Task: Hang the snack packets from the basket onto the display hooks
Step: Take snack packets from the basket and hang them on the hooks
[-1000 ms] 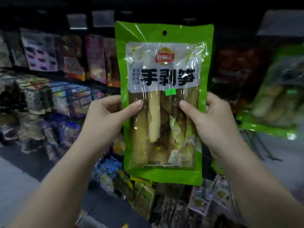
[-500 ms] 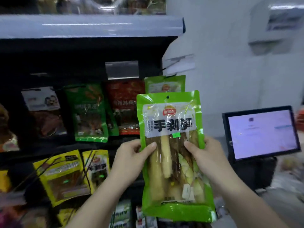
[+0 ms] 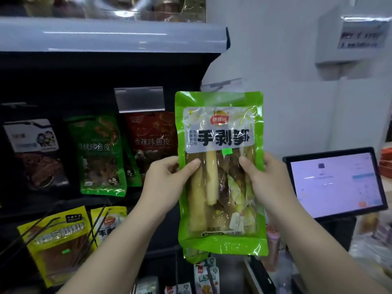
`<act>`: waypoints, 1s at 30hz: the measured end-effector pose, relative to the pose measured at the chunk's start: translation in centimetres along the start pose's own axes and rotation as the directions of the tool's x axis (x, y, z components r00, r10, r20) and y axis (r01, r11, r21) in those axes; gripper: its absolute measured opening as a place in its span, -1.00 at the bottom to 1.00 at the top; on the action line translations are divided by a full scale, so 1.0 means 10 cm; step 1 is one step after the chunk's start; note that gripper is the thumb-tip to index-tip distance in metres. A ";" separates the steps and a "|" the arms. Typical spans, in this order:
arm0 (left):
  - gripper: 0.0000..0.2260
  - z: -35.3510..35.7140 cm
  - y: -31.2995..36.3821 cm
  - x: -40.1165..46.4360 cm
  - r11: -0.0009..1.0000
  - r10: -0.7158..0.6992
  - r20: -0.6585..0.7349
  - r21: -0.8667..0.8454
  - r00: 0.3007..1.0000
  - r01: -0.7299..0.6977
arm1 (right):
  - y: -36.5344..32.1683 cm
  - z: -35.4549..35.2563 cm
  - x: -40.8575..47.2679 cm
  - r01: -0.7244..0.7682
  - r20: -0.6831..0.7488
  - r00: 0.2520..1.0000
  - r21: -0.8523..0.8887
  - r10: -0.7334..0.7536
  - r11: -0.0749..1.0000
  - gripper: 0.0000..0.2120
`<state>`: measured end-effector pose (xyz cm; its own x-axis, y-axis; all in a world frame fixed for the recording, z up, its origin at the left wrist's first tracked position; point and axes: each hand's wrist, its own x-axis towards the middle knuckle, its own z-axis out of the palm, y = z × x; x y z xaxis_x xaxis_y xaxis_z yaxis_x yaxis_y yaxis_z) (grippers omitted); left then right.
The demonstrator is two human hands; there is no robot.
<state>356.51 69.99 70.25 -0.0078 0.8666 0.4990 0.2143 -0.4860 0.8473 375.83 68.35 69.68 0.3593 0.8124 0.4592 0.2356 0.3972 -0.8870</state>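
I hold a green bamboo-shoot snack packet (image 3: 220, 172) upright in front of the dark display rack. My left hand (image 3: 167, 181) grips its left edge with the thumb on the front. My right hand (image 3: 265, 181) grips its right edge the same way. The packet's top edge covers a clear price tag holder (image 3: 222, 84) at the rack's right end. Another green packet (image 3: 195, 254) peeks out behind its lower edge. The hook behind the packet is hidden. No basket is in view.
Hanging packets fill the rack: a red one (image 3: 148, 141), a green one (image 3: 99, 155), a dark one (image 3: 36, 151), and yellow ones (image 3: 59, 242) on long black hooks (image 3: 99, 221) lower left. A shelf edge (image 3: 114, 37) runs overhead. A tablet screen (image 3: 337, 183) stands at right.
My view swung from the aisle up to the rack's right end. Both hands carried the packet up and toward the rack, and it now covers the matching green packet that hung behind it.
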 end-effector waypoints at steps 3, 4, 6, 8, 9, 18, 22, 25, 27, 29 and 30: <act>-0.78 0.06 0.00 0.05 1.000 -0.005 0.011 0.008 1.000 0.005 | 0.02 -0.03 0.08 -0.004 -0.008 1.000 -0.008 0.004 1.000 -0.94; -0.77 0.09 -0.01 0.06 1.000 -0.012 0.017 0.014 1.000 0.012 | 0.03 -0.03 0.11 -0.010 -0.009 1.000 -0.015 0.010 1.000 -0.92; -0.75 0.12 -0.04 0.07 0.999 -0.032 0.024 0.011 0.999 0.032 | 0.07 -0.05 0.15 -0.014 -0.007 1.000 -0.031 0.014 0.999 -0.90; -0.79 0.15 -0.06 0.07 0.999 -0.048 0.024 0.005 0.999 0.048 | 0.10 -0.06 0.16 -0.012 0.006 1.000 -0.033 0.012 0.999 -0.89; -0.82 0.16 -0.07 0.07 0.999 -0.052 0.024 0.003 0.998 0.052 | 0.11 -0.07 0.17 -0.009 0.011 1.000 -0.030 0.009 1.000 -0.89; -0.86 0.24 -0.19 0.21 0.997 -0.050 -0.019 0.066 0.999 0.051 | 0.27 0.02 0.44 -0.027 0.058 0.998 -0.044 0.029 0.999 -0.90; -0.84 0.27 -0.30 0.34 0.991 -0.053 -0.053 0.121 0.997 0.059 | 0.38 0.12 0.61 -0.018 0.061 0.998 -0.089 0.024 0.996 -0.92; -0.84 0.28 -0.38 0.43 0.988 -0.067 -0.078 0.136 0.995 0.077 | 0.47 0.20 0.72 -0.018 0.071 0.997 -0.094 0.024 0.995 -0.92; -0.83 0.29 -0.44 0.49 0.983 -0.063 -0.090 0.165 0.994 0.077 | 0.53 0.25 0.79 -0.016 0.076 0.997 -0.095 0.023 0.995 -0.92; -0.82 0.31 -0.50 0.55 0.977 -0.070 -0.093 0.194 0.993 0.088 | 0.59 0.29 0.85 -0.016 0.083 0.996 -0.113 0.025 0.993 -0.90; -0.82 0.31 -0.53 0.57 0.974 -0.076 -0.095 0.207 0.993 0.094 | 0.61 0.31 0.88 -0.015 0.086 0.996 -0.120 0.025 0.993 -0.90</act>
<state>358.41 77.88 68.09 -0.1167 0.8863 0.4482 0.4103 -0.3680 0.8344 377.59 79.22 68.13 0.2863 0.8558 0.4307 0.3370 0.3309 -0.8814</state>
